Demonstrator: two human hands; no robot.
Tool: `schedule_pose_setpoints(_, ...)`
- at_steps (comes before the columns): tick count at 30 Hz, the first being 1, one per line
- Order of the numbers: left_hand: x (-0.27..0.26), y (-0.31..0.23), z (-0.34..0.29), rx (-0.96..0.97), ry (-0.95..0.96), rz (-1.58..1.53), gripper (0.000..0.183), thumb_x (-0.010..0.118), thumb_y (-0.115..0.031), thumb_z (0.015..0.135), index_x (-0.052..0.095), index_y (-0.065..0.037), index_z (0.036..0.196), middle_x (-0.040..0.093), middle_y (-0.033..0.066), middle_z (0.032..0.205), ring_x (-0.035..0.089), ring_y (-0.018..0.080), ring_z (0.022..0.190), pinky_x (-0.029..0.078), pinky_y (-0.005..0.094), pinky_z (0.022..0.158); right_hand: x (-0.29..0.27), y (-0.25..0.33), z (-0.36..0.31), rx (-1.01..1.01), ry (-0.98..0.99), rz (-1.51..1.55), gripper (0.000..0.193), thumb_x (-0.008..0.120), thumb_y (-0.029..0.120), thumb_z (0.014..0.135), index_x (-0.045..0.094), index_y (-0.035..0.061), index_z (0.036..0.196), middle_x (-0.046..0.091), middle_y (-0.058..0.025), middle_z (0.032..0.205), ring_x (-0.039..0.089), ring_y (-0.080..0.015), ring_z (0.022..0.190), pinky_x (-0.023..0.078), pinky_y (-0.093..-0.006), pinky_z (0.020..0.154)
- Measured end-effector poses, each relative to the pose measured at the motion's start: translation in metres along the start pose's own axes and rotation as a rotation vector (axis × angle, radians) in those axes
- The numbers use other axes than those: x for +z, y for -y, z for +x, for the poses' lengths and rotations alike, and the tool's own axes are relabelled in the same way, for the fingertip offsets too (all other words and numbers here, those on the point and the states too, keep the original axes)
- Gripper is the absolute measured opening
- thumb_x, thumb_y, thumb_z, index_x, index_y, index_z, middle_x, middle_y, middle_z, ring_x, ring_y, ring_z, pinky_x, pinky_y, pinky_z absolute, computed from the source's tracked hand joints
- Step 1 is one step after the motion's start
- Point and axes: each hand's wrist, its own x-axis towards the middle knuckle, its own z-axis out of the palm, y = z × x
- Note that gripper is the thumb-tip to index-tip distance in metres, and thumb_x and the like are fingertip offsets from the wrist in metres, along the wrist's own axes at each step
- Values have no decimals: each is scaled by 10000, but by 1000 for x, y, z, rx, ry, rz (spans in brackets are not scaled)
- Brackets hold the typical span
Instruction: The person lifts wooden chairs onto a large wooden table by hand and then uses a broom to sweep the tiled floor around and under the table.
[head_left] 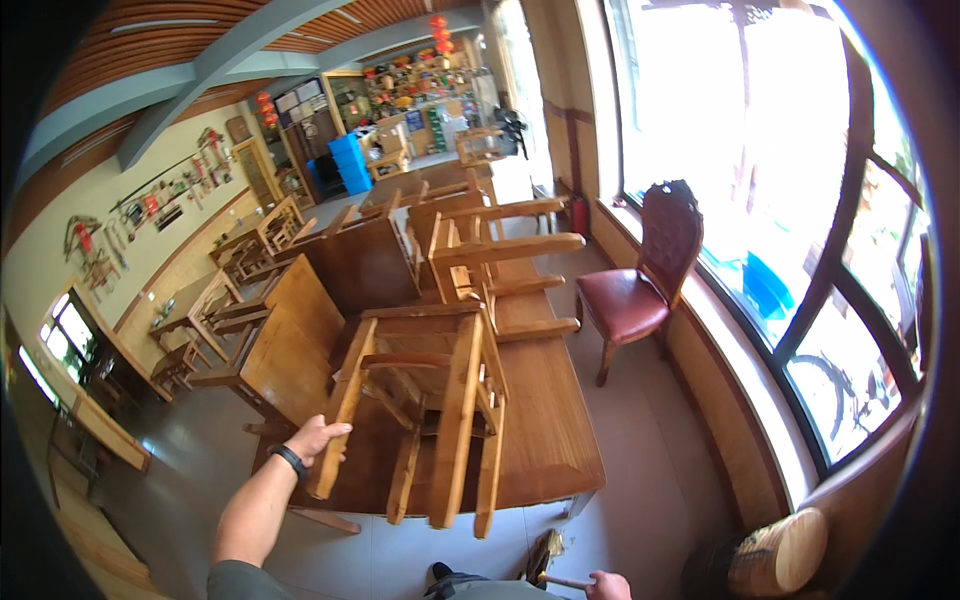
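My left hand grips a leg of a wooden chair that lies upside down on a long wooden table, its legs pointing toward me. A black band sits on that wrist. At the bottom edge my right hand is closed on a thin pale handle, whose far end is hidden by my body. A second upturned wooden chair rests farther along the same table.
A red padded chair stands on the floor right of the table, beside large windows. More wooden tables and stacked chairs fill the left and back. A round wooden stool sits low right. Grey floor runs between table and window wall.
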Motion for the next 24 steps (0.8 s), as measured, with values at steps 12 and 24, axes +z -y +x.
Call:
schedule_pose_setpoints(12,235,-9,55,147,-456,-666,386,724,-309,835,644,52,943,672,130,932,639,237,832,522,384,735,-29,25,-13,-51,30,24,285,608,181,834,660,20,1064,666,-232,962,628,-405,935,505,-453,819)
schedule_pose_setpoints(24,308,-13,13,257,14,-828,309,509,-345,978,530,-75,829,537,21,685,553,95,616,446,230,499,-47,87,-18,-122,72,-12,221,596,206,856,697,51,976,677,-217,887,651,-384,867,515,-445,791)
